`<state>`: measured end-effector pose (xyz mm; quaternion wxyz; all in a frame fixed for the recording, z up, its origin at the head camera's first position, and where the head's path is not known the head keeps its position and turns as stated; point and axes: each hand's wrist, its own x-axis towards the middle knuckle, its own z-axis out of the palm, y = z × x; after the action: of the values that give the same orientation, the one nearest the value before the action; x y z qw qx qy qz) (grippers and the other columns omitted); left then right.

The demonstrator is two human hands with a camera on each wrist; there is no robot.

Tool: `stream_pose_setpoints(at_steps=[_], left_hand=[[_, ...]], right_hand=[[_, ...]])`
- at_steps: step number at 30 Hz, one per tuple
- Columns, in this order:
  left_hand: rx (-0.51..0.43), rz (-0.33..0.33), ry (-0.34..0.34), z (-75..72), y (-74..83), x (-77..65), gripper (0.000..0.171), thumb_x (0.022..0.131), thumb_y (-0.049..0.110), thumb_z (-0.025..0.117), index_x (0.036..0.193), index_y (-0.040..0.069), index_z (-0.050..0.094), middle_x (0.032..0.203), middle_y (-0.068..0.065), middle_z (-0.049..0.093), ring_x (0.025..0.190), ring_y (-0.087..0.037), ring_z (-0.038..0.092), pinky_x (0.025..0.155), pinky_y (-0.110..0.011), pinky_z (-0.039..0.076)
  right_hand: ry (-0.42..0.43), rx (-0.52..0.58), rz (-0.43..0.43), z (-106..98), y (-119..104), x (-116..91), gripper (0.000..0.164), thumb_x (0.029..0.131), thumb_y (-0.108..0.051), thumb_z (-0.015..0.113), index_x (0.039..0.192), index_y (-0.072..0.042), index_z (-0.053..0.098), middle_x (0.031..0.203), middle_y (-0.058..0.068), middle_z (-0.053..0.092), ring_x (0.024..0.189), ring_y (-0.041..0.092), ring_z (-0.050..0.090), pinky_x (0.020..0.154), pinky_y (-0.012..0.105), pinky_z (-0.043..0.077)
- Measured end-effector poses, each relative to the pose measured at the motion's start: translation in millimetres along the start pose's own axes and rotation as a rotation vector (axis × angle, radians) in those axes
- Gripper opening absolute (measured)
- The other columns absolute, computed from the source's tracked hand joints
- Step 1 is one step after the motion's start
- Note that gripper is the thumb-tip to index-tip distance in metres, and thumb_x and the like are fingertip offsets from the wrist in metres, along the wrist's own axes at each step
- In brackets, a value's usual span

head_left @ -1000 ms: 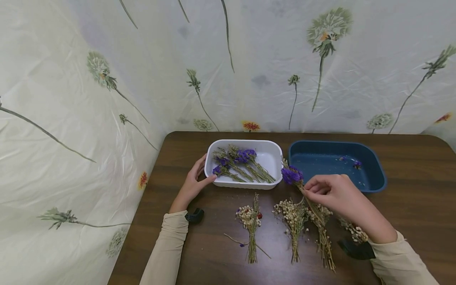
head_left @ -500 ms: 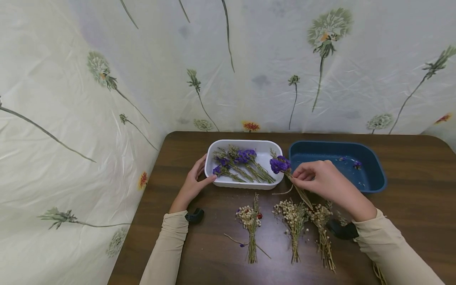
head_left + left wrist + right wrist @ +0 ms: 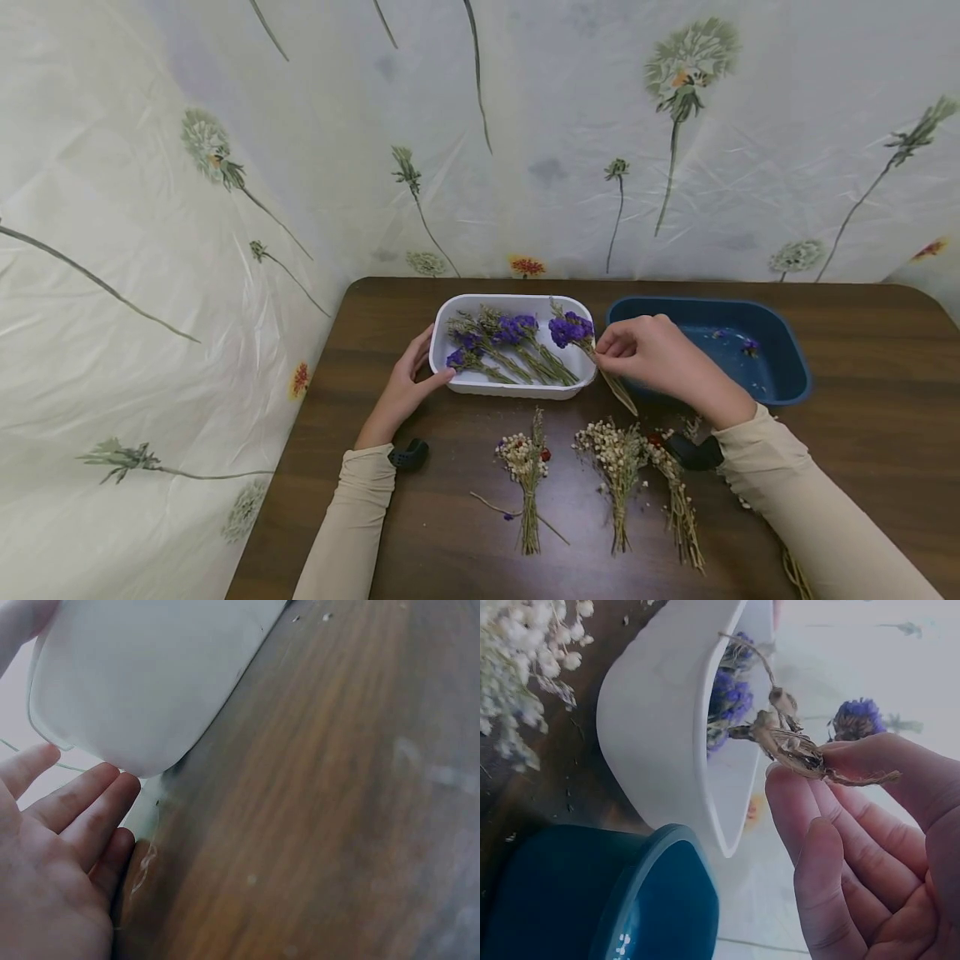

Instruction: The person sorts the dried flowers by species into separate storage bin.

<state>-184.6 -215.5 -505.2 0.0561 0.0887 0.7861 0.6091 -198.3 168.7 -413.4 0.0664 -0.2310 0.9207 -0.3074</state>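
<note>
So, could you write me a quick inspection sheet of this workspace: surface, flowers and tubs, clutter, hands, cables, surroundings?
Surface: brown wood-grain table, scattered with tiny crumbs.
Job's things: purple-flowered bundles lie in the white tub; pale-flowered bundles lie on the table, some partly hidden by the right arm.
Clutter: a loose stem on the table; purple bits in the blue tub.
Left hand: rests against the white tub's left end, thumb at the rim.
Right hand: pinches another purple-flowered bundle, its blooms over the white tub's right end.
Cables: nothing seen.
Surroundings: flower-printed sheeting behind and at left.
</note>
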Motion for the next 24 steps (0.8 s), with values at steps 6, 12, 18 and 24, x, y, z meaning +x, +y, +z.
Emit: stream_pose_setpoints(at_steps=[6, 12, 18, 24], left_hand=[[-0.012, -0.014, 0.004, -0.1, 2.3, -0.8, 0.083, 0.094, 0.01, 0.075, 0.163, 0.011, 0.03, 0.166, -0.016, 0.036, 0.154, -0.034, 0.035, 0.129, -0.053, 0.027], [-0.008, -0.001, 0.004, 0.2, -7.6, 2.6, 0.084, 0.095, 0.01, 0.074, 0.164, 0.011, 0.028, 0.168, -0.016, 0.034, 0.155, -0.034, 0.033, 0.129, -0.054, 0.026], [0.008, 0.021, 0.026, 0.5, -32.8, 10.2, 0.083, 0.095, 0.011, 0.074, 0.164, 0.02, 0.028, 0.169, -0.01, 0.034, 0.156, -0.03, 0.033, 0.129, -0.052, 0.025], [0.021, 0.032, 0.036, 0.8, -34.3, 9.7, 0.082, 0.095, 0.015, 0.076, 0.163, 0.028, 0.032, 0.167, -0.005, 0.038, 0.154, -0.027, 0.037, 0.128, -0.051, 0.028]], right_hand=[[-0.022, -0.01, 0.012, -0.5, 0.2, 16.4, 0.007, 0.095, -0.019, 0.075, 0.093, -0.013, 0.079, 0.085, -0.001, 0.078, 0.075, 0.01, 0.071, 0.071, 0.037, 0.061], [-0.04, 0.004, 0.023, 0.5, -0.1, 33.9, 0.01, 0.096, -0.019, 0.073, 0.094, -0.012, 0.08, 0.085, 0.0, 0.078, 0.077, 0.012, 0.072, 0.071, 0.037, 0.061], [-0.048, -0.003, 0.016, 2.3, 0.9, 51.1, 0.009, 0.096, -0.017, 0.073, 0.093, -0.013, 0.08, 0.086, 0.002, 0.079, 0.076, 0.014, 0.072, 0.068, 0.036, 0.06], [-0.069, -0.012, -0.007, 7.0, 1.5, 65.4, 0.009, 0.095, -0.015, 0.072, 0.091, -0.014, 0.08, 0.087, 0.003, 0.08, 0.074, 0.014, 0.073, 0.065, 0.034, 0.059]])
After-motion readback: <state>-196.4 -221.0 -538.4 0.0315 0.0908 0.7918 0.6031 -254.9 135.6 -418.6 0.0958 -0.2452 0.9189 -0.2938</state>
